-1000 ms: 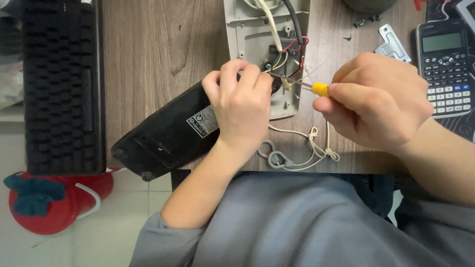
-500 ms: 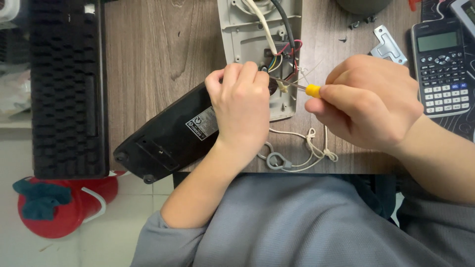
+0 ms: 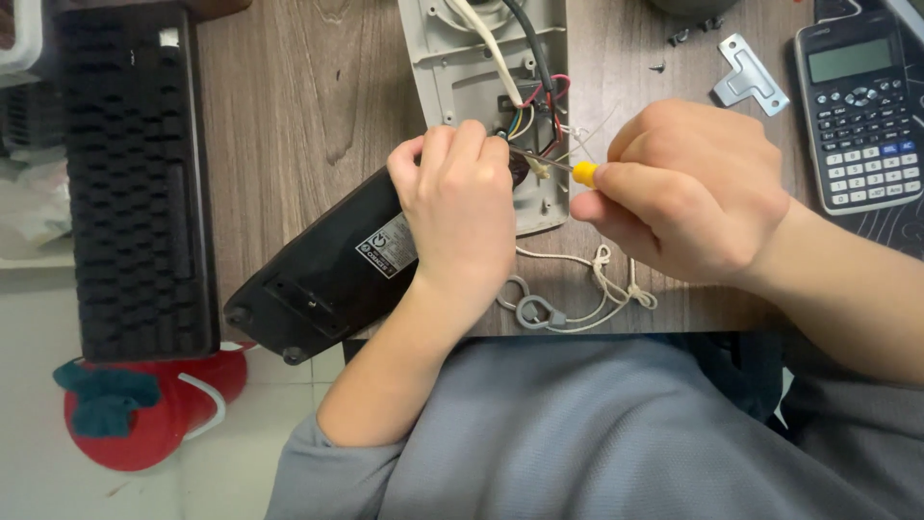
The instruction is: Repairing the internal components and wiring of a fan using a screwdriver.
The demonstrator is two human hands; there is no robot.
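Head view: the left hand [image 3: 460, 207] clamps the black plastic housing [image 3: 322, 274] on the desk; the right hand [image 3: 688, 188] grips the yellow-handled screwdriver [image 3: 568, 171], its tip among coloured wires [image 3: 534, 111]. Keep the tip steady and clear of them.

A keyboard [image 3: 135, 183], calculator [image 3: 859, 106], metal bracket [image 3: 749, 75], perhaps screws [image 3: 679, 39].

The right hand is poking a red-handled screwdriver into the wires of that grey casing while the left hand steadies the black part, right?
Not quite: the head view shows the screwdriver in the right hand has a yellow handle, not red. Otherwise yes: it reaches the grey casing wires, and the left hand rests on the black part.
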